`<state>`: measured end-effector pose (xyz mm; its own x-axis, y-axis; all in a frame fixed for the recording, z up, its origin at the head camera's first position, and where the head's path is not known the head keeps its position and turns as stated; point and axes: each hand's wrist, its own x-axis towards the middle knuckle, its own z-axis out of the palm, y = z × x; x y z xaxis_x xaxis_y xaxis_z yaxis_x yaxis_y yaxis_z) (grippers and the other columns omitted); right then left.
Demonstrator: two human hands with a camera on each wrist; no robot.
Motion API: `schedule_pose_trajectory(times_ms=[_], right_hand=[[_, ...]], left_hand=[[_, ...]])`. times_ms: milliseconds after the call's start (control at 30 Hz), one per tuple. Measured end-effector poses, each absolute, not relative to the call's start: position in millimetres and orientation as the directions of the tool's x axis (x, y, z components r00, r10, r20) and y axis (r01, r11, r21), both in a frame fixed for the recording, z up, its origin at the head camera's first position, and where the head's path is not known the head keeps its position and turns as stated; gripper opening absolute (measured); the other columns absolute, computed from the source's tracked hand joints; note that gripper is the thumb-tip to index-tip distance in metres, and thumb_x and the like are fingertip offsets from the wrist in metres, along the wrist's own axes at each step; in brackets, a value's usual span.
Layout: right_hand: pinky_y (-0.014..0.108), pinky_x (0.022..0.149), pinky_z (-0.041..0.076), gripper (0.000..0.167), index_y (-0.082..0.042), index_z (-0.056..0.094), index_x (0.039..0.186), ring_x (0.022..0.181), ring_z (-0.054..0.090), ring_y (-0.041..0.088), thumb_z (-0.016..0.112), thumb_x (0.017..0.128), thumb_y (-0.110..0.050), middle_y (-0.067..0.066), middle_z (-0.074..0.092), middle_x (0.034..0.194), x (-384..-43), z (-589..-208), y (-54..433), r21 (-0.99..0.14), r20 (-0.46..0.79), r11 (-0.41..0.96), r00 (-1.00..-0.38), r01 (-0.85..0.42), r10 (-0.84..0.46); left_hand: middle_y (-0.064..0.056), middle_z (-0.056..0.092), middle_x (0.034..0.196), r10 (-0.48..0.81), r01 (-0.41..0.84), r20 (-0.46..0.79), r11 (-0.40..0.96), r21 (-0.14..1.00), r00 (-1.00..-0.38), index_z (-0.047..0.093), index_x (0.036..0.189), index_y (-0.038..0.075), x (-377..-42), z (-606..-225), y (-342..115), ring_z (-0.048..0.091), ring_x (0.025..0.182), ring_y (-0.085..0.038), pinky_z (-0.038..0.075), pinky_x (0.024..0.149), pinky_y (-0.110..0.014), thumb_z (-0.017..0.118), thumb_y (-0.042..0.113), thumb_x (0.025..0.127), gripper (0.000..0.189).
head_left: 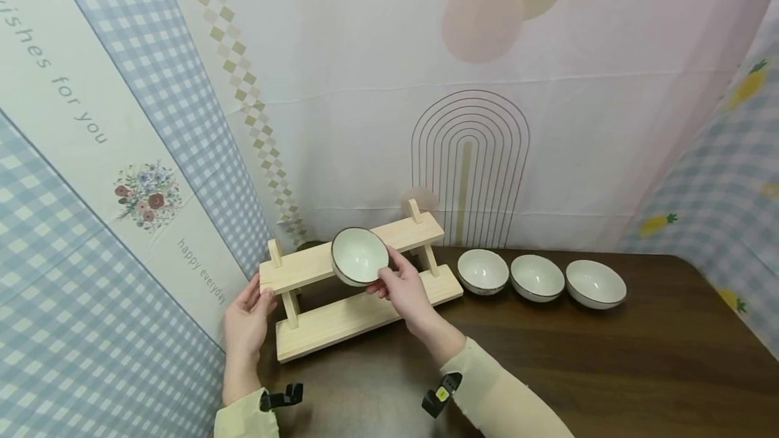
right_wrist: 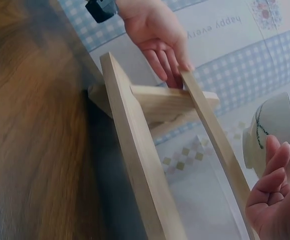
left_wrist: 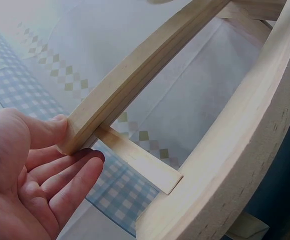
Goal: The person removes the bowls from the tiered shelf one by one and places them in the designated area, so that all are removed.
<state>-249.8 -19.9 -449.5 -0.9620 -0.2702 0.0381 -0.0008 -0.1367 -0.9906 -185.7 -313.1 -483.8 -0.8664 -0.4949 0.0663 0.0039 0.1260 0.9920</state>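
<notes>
A two-tier wooden shelf (head_left: 341,314) stands at an angle on the dark table. My left hand (head_left: 246,324) pinches the left end of its upper board, thumb on one face and fingers beneath, as the left wrist view shows (left_wrist: 50,165). With thumb and fingers my right hand (head_left: 404,293) grips the right rim of a white bowl (head_left: 359,255) with a dark edge. This bowl is tilted, its inside facing the head camera, in front of the upper board. In the right wrist view, a green pattern marks the outside of the bowl (right_wrist: 272,125).
Three similar white bowls, the left one (head_left: 483,272), the middle one (head_left: 537,278) and the right one (head_left: 595,284), stand in a row right of the shelf on the table (head_left: 548,357). Patterned cloths hang behind and at both sides.
</notes>
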Motion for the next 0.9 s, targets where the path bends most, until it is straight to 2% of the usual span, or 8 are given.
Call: schedule_pose_trajectory(times_ms=[233, 533, 900], right_hand=[[0.024, 0.064, 0.051, 0.065, -0.008, 0.037, 0.166, 0.07, 0.066, 0.016, 0.051, 0.102, -0.005, 0.009, 0.073, 0.08, -252.0, -456.2, 5.4, -0.995, 0.023, -0.101, -0.97, 0.002, -0.244], [0.022, 0.061, 0.048, 0.065, -0.003, 0.036, 0.164, 0.067, 0.064, 0.017, 0.052, 0.102, -0.003, 0.006, 0.073, 0.073, -251.2, -472.4, 57.4, -0.999, -0.026, -0.036, -0.988, 0.032, -0.153], [0.024, 0.064, 0.05, 0.063, -0.002, 0.034, 0.166, 0.067, 0.061, 0.015, 0.05, 0.105, -0.004, 0.006, 0.073, 0.077, -243.3, -495.1, 108.3, -0.996, -0.083, 0.041, -0.991, 0.079, -0.105]], left_hand=[[-0.022, 0.052, 0.158, -0.489, -0.006, 0.062, 0.136, 0.991, -0.87, 0.043, 0.163, 0.004, -184.3, -485.4, -314.6, 0.064, 0.096, 0.016, 0.057, 0.086, -0.011, 0.063, 0.018, 0.111, 0.057], [-0.023, 0.051, 0.158, -0.476, 0.004, 0.068, 0.134, 0.991, -0.877, 0.044, 0.162, 0.003, -184.7, -485.1, -315.8, 0.064, 0.096, 0.016, 0.057, 0.087, -0.012, 0.063, 0.018, 0.111, 0.057], [-0.021, 0.051, 0.158, -0.468, 0.002, 0.063, 0.129, 0.992, -0.881, 0.043, 0.162, 0.003, -183.6, -482.6, -319.7, 0.064, 0.097, 0.016, 0.057, 0.088, -0.013, 0.063, 0.017, 0.11, 0.057]])
